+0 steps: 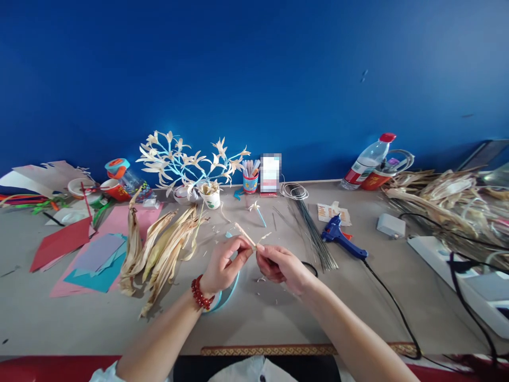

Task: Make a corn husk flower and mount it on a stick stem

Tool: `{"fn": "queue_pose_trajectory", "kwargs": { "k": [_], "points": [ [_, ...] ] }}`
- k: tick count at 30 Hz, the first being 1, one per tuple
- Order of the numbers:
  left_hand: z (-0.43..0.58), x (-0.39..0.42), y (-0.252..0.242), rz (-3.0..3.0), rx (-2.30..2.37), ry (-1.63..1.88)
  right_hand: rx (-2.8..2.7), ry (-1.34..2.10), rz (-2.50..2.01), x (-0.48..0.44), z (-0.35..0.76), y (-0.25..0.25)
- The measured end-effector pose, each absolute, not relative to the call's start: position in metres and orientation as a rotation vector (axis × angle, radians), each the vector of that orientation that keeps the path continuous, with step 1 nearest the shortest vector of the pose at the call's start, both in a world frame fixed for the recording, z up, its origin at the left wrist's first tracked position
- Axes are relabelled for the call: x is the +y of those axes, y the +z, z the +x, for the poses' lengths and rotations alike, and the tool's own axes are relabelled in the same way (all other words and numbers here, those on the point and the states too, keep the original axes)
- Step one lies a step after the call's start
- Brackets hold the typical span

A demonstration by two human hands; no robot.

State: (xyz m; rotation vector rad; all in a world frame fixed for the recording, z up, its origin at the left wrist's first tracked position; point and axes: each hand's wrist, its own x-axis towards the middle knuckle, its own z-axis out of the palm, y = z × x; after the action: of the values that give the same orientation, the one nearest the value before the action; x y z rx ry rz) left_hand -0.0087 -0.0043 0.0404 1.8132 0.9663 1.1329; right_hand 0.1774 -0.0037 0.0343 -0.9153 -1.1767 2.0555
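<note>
Above the middle of the table, my left hand [226,265] is closed in a pinch on a pale strip of dried corn husk [244,233]. The fingertips of my right hand [283,265] meet it at the strip's lower end, pinching there too. A thin wisp of husk [265,236] sticks out above the right fingers. Under my left wrist lies a light blue ring-shaped roll [229,298], partly hidden. Just beyond the hands rests a single husk flower [255,207] on a blue stem. Small husk scraps [260,279] are scattered below.
Dried husks [165,246] and coloured paper [97,260] lie left. Behind stand husk flowers in a paper cup [210,197], a pen holder [250,183] and a phone [270,175]. Rightward are wires [314,233], a blue glue gun [344,239], a bottle [368,162] and a power strip [445,281].
</note>
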Motion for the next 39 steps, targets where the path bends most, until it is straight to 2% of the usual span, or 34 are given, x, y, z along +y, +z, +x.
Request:
{"fn": "queue_pose_trajectory", "kwargs": {
  "k": [12,21,26,39],
  "points": [
    [-0.015,0.007,0.037,1.842,0.975,1.161,-1.04,2.17,-0.831,-0.005,0.183,0.042],
    [-0.01,-0.002,0.046,1.87,0.888,1.245,-1.444,1.638,-1.002,-0.009,0.175,0.038],
    [-0.008,-0.005,0.043,1.885,0.973,1.26,-1.565,1.513,-1.012,-0.009,0.174,0.034],
    [-0.012,0.003,0.039,1.978,0.921,1.289,-1.178,1.963,-0.943,-0.01,0.181,0.046]
  ]
}}
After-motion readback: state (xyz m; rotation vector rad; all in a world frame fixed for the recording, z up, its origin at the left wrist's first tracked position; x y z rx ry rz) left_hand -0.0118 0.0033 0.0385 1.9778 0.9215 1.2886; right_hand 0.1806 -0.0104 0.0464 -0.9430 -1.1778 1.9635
